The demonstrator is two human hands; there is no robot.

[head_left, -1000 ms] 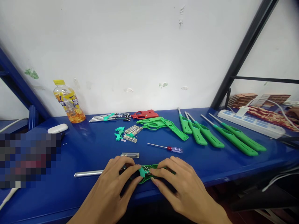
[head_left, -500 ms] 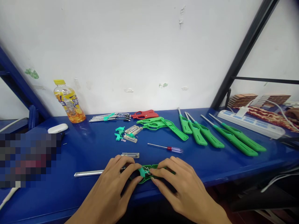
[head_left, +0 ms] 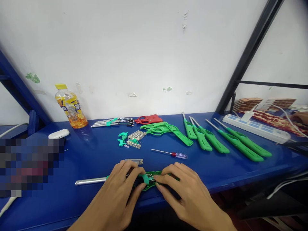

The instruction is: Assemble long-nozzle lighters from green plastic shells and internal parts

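Observation:
An open green lighter casing half [head_left: 158,184] lies near the table's front edge beneath both hands. My left hand [head_left: 121,184] is closed, thumb and index finger pinching a teal trigger [head_left: 144,178] at the casing. From under this hand a silver lighter tube [head_left: 90,181] sticks out to the left. My right hand [head_left: 184,187] grips the casing, with its fingertips at the thin white wires [head_left: 151,176] inside; the smaller parts there are partly hidden. Just beyond my left fingers lies a clear fuel tank [head_left: 136,161].
Behind are a screwdriver [head_left: 179,155], loose teal triggers [head_left: 121,142], clear fuel tanks [head_left: 134,144], tubes with wires [head_left: 106,123], green casing halves [head_left: 180,135] and red casings [head_left: 146,119]. Several whole green lighters [head_left: 215,142], a power strip [head_left: 260,128] and a bottle [head_left: 72,107] flank these.
The hands hold nearly the same pose at the casing. The view has shifted very slightly; no part has visibly been taken up or let go.

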